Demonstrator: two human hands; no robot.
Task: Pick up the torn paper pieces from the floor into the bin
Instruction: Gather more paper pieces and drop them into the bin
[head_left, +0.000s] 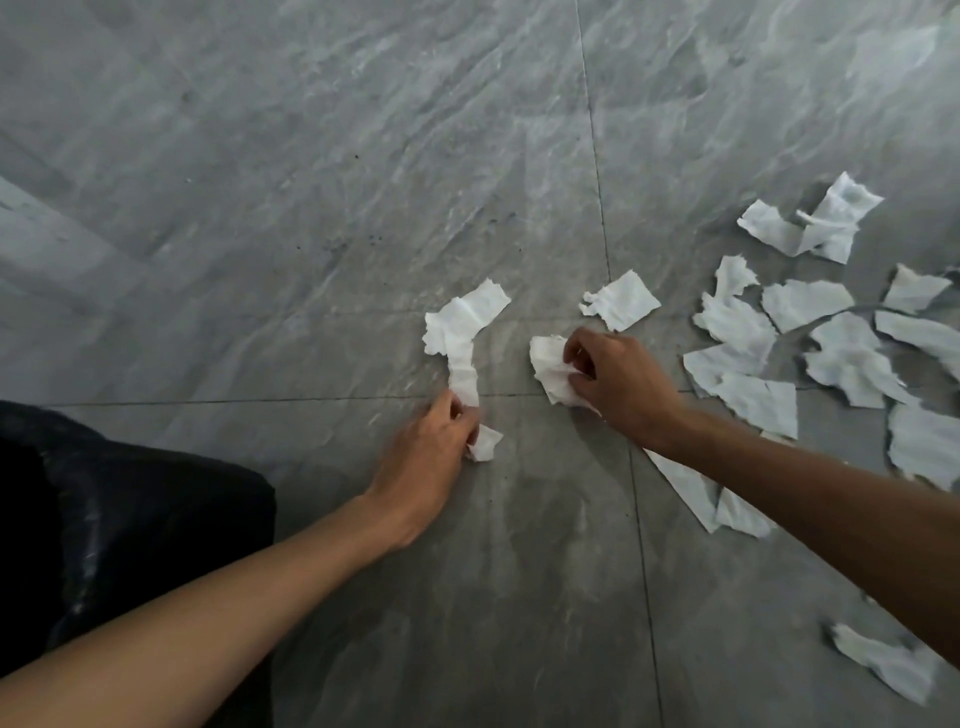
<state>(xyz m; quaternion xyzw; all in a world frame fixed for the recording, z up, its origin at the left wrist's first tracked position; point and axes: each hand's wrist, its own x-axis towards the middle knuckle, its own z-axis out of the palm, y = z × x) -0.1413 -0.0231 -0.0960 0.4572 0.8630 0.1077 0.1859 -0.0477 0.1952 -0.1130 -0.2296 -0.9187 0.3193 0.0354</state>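
Fingers (460, 415) of the left hand (421, 467) are pinched shut on the near end of a long crumpled strip (462, 338), which trails away toward 12 o'clock and lies mostly on the floor (311, 208). Just to its right, the right hand (623, 384) has thumb and fingers closed round a wadded piece (548, 364).

Low at 8 o'clock sits a black bag (130, 519), probably the bin's liner.

Both grips look thin. If the strip is lifted fast it could tear at its narrow waist, I'd say, leaving the wide far part behind. The wad could shed a bit on the carry across to the bag.

Farther out at 1 o'clock lies 1 loose square scrap (621, 301). From 2 to 4 o'clock a scatter of many pieces (831, 338) waits, some under the right forearm, easy to miss or brush aside.
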